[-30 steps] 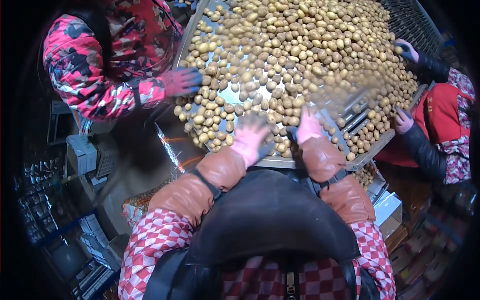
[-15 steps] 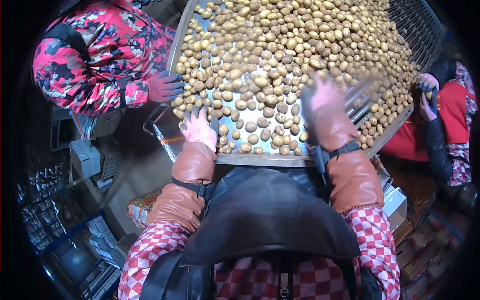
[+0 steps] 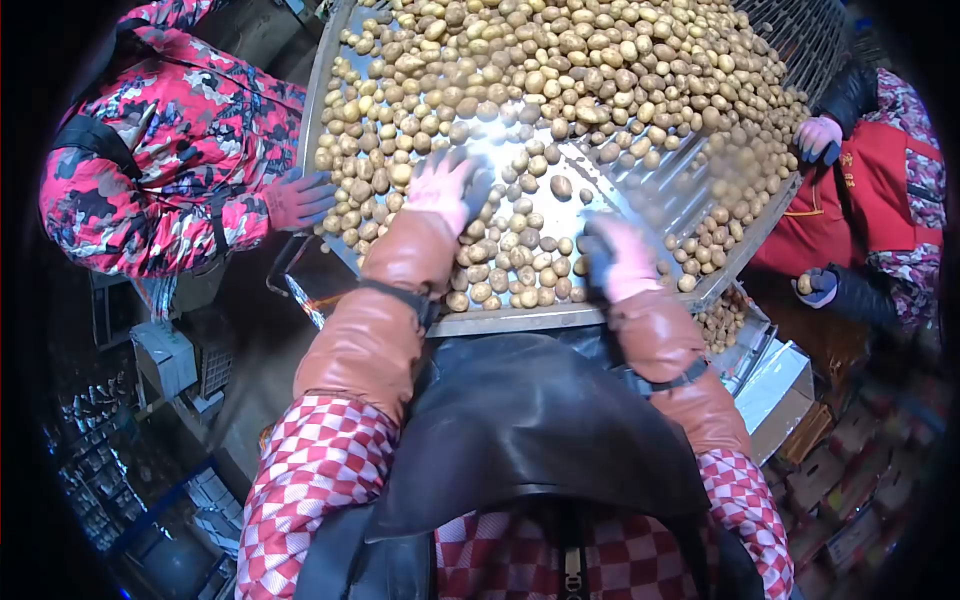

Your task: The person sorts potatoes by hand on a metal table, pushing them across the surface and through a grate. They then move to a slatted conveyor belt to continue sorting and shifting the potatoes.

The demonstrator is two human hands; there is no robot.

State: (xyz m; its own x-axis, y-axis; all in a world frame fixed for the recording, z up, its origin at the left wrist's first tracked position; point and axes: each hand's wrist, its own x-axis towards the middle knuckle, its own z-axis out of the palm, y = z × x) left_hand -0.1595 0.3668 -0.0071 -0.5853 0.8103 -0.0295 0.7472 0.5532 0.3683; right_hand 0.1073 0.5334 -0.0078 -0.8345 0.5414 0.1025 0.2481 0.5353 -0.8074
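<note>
A metal sorting table (image 3: 520, 320) is heaped with small yellow-brown potatoes (image 3: 560, 60). My left hand (image 3: 445, 185), in a pink glove with a brown sleeve cover, lies spread over the potatoes left of the middle. In the same kind of pink glove, my right hand (image 3: 615, 258) rests with bent fingers among the potatoes near the front rim; whether it holds one is hidden. A single potato (image 3: 561, 186) lies on bare metal between my hands.
A co-worker in a red patterned jacket has a gloved hand (image 3: 295, 198) at the table's left edge. Another co-worker in a red apron stands right, with one hand (image 3: 818, 135) at the table and the other hand (image 3: 815, 285) holding a potato. Boxes (image 3: 775, 390) sit lower right.
My left hand moved forward from the front left corner onto the potatoes near the middle. My right hand drew back from the far potatoes to the front rim.
</note>
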